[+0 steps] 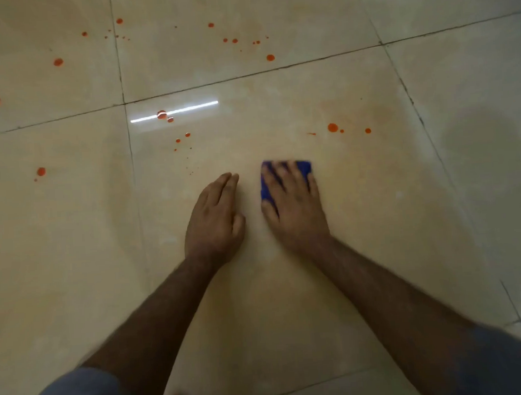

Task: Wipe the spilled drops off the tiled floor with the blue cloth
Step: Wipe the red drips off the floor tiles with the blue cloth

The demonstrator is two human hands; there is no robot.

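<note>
Right hand (294, 204) spread flat with straight fingers, pressing a small folded blue cloth (303, 167) onto the glossy beige tiled floor (290, 302) near the middle of the scene, cloth peeking out past the fingertips and on the left of the palm. Left hand (214, 218) just beside it to the left, palm down on bare tile, fingers straight and together, holding nothing. Orange-red spilled drops (333, 127) scattered farther out: a cluster just beyond the cloth to the right, more left and far across neighbouring tiles.
</note>
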